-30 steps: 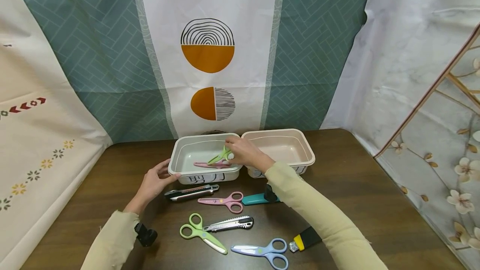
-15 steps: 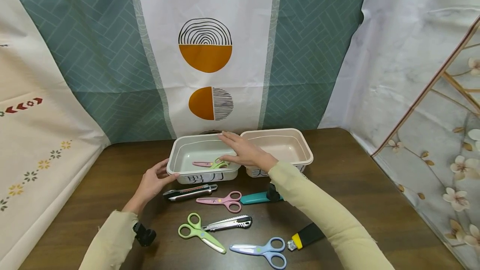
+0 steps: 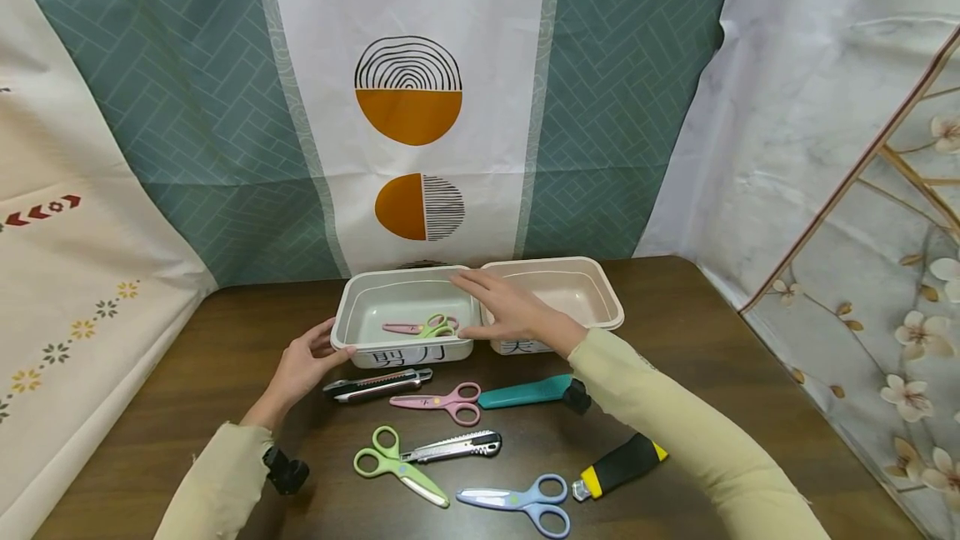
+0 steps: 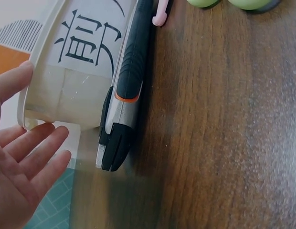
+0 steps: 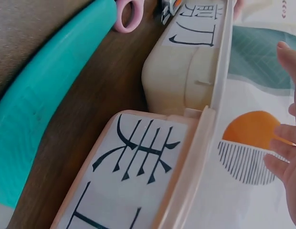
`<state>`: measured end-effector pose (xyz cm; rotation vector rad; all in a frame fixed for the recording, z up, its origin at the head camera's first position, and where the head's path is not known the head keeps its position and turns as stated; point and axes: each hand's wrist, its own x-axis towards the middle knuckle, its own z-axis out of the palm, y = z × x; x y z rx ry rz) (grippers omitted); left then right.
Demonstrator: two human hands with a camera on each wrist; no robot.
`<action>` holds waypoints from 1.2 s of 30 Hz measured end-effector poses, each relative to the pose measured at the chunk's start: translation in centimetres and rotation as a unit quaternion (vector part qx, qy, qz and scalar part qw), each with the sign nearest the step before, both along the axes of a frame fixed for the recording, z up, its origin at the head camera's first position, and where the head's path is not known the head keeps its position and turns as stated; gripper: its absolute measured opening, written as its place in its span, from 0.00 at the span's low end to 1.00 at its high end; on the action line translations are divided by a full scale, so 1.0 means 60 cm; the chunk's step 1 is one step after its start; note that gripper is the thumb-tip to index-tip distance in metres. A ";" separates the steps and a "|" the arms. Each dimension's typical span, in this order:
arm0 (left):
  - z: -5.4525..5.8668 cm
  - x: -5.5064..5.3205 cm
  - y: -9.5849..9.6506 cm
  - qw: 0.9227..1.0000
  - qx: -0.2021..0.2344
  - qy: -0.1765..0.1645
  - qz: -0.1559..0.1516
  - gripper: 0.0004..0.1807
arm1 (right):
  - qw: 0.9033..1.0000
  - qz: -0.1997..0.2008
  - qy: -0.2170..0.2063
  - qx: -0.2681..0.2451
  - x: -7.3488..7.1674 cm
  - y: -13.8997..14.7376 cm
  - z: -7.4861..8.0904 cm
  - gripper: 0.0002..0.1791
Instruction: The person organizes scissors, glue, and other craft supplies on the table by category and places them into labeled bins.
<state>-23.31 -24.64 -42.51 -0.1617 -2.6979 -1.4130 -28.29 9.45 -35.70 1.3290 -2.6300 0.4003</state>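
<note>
My left hand (image 3: 298,369) grips the front left corner of a pale green bin (image 3: 360,354), thumb at the rim and fingers along the side, as the left wrist view (image 4: 31,162) also shows. Inside that bin lie pink scissors (image 3: 401,328) and small green scissors (image 3: 433,332), partly overlapping. Over the meeting rims of the green bin and a beige-pink bin (image 3: 617,319), my right hand (image 3: 517,309) hovers with fingers spread, holding nothing. Both bins carry labels with black characters on their fronts.
On the brown table (image 3: 750,440) lie a black box cutter (image 3: 378,385), pink scissors (image 3: 442,401), a teal handled tool (image 3: 525,392), green scissors (image 3: 397,465), a silver box cutter (image 3: 453,446), blue scissors (image 3: 525,500) and a black-and-yellow cutter (image 3: 618,467). Patterned cloth (image 3: 630,107) hangs behind.
My right hand has let go of the small green scissors, which now lie in the green bin, and has drawn back to the right with fingers spread. The left hand keeps its place.
</note>
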 end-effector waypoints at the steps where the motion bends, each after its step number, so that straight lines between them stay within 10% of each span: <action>1: 0.001 0.000 0.000 1.000 -0.001 0.001 0.000 0.38 | 1.000 0.004 0.004 0.000 0.004 0.003 0.001 0.44; 19: 0.001 0.003 0.004 1.000 -0.001 0.003 0.003 0.38 | 0.999 0.029 0.020 0.012 0.084 0.052 -0.010 0.47; 27: 0.002 0.002 0.002 1.000 -0.001 0.000 0.006 0.38 | 0.997 0.025 -0.070 -0.024 0.104 0.082 -0.032 0.45; 36: -0.001 0.002 0.002 1.000 -0.005 -0.001 0.005 0.39 | 0.993 0.071 -0.079 -0.053 0.127 0.105 -0.047 0.43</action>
